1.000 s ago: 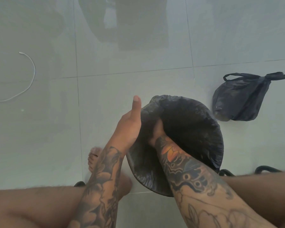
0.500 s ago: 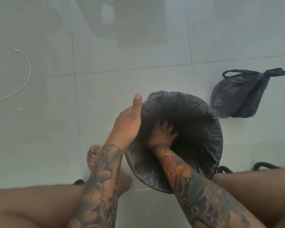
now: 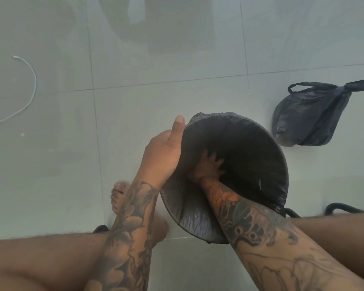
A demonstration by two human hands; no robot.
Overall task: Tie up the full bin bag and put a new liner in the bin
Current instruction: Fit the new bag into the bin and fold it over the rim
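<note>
A round bin lined with a crinkled black plastic liner point(image 3: 246, 143) sits just right of the frame's centre, tilted so that its open mouth faces the camera. The liner is folded over the rim all the way round and drapes down the bin's outside at the lower left.

The left hand point(image 3: 162, 156) holds the bin's left rim: the thumb lies straight along the rim's edge and points toward the top of the frame, the palm is against the outside wall, and the other fingers are hidden behind the bin. The right hand point(image 3: 208, 166) is down inside the bin, its fingers spread and straight, pressed flat against the liner on the inner wall. Both forearms are tattooed and come in from the bottom of the frame, with bare thighs on either side.

At the right of the frame, well apart from the bin, a full black plastic bag with loop handles point(image 3: 307, 120) lies on the pale grey tiled floor point(image 3: 156, 59), its neck gathered shut toward the upper right. A bare foot point(image 3: 118, 196) rests on the floor below and left of the bin. A thin white cord point(image 3: 33, 80) curves across the upper left.
</note>
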